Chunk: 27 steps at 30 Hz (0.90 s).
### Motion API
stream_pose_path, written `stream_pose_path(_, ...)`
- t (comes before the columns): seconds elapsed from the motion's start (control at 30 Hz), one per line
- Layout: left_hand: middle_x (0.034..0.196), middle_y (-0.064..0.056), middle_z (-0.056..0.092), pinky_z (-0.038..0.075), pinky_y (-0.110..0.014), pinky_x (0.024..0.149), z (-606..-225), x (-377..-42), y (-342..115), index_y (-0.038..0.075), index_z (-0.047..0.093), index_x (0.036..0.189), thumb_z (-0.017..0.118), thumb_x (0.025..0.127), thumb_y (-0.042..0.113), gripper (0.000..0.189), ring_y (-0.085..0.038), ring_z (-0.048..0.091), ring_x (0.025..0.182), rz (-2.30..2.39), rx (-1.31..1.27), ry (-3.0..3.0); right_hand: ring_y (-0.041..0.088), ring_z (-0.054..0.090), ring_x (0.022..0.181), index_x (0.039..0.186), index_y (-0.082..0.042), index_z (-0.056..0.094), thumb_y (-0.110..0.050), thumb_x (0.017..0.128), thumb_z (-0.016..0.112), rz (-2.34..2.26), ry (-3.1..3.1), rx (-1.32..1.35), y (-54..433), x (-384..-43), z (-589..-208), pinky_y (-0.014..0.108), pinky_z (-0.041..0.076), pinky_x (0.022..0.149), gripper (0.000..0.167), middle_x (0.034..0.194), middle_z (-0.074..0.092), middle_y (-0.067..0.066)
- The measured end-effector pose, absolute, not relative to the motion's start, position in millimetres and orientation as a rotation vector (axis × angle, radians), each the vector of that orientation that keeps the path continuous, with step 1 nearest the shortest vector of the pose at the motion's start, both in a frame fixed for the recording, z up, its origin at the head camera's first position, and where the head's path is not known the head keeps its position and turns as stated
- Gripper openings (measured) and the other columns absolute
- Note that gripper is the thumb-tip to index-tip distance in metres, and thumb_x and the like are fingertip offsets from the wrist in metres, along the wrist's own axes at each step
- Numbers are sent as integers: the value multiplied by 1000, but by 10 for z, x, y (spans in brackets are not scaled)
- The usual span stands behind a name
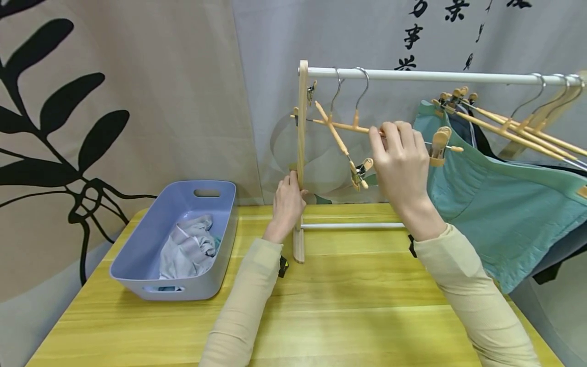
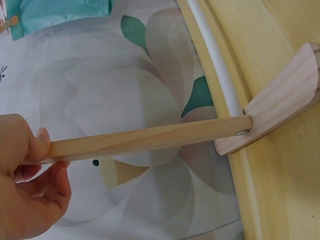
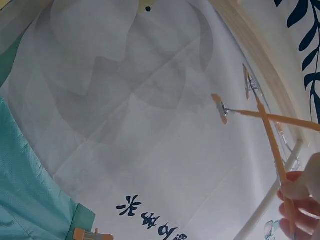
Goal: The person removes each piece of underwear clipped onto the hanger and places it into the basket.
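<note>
In the head view, my left hand (image 1: 288, 200) grips the wooden side post (image 1: 300, 137) of a tabletop clothes rack. Its thumb and fingers hold the post (image 2: 150, 138) in the left wrist view. My right hand (image 1: 402, 163) holds the wooden bar of a clip hanger (image 1: 346, 126), whose hook is on the white rail (image 1: 422, 76). A wooden clip (image 1: 439, 145) shows beyond that hand. In the right wrist view, the fingers wrap the hanger's bar (image 3: 272, 140). A second clip hanger (image 1: 337, 136) hangs crosswise beside it, carrying no garment.
Teal shorts (image 1: 513, 204) and darker clothes hang from clip hangers (image 1: 504, 127) at the rack's right. A blue-purple basket (image 1: 137, 250) with a crumpled grey garment (image 1: 190, 247) stands on the wooden table (image 1: 348, 306) at left. A lower white bar (image 1: 353, 226) runs from the post's foot.
</note>
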<state>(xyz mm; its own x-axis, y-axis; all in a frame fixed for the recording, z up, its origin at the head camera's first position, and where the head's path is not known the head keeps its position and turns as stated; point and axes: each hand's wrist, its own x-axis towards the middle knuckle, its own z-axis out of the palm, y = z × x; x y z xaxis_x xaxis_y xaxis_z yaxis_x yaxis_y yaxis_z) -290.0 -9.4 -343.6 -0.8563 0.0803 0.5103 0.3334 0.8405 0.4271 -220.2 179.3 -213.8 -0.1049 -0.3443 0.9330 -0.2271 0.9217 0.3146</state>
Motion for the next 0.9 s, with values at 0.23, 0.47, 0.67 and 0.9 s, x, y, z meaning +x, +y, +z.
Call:
stream_pose_path(0.23,96,-15,59,51,-32,65,-3433,-2897,-88,-1,43,124,61,91,15,41,-26,57,79,-704,-291,-2545,33,60,92,95,3,70,8,91,52,-149,-1594,570,1772,-2047,-2221,41,52,78,19,96,67,19)
stream_pose_path(0.47,95,-14,58,50,-30,65,-3427,-2905,-93,1,42,125,61,91,15,41,-24,56,79,-755,-273,-2563,34,59,82,93,-1,71,8,87,55,-55,-1525,552,1714,-1711,-2153,45,47,65,19,88,66,17)
stream_pose_path(0.67,97,-14,58,50,-30,67,-3427,-2903,-98,0,41,127,61,91,15,43,-24,55,81,-767,-272,-2576,40,54,72,90,2,71,-2,93,49,109,-1583,433,1865,-1516,-1930,51,41,58,22,80,65,20)
stream_pose_path(0.9,98,-14,58,51,-31,69,-3439,-2913,-88,0,42,126,61,91,14,43,-25,57,82,-769,-274,-2570,45,51,77,93,4,69,-20,99,45,194,-1707,222,2354,-1539,-1710,57,40,65,34,81,63,26)
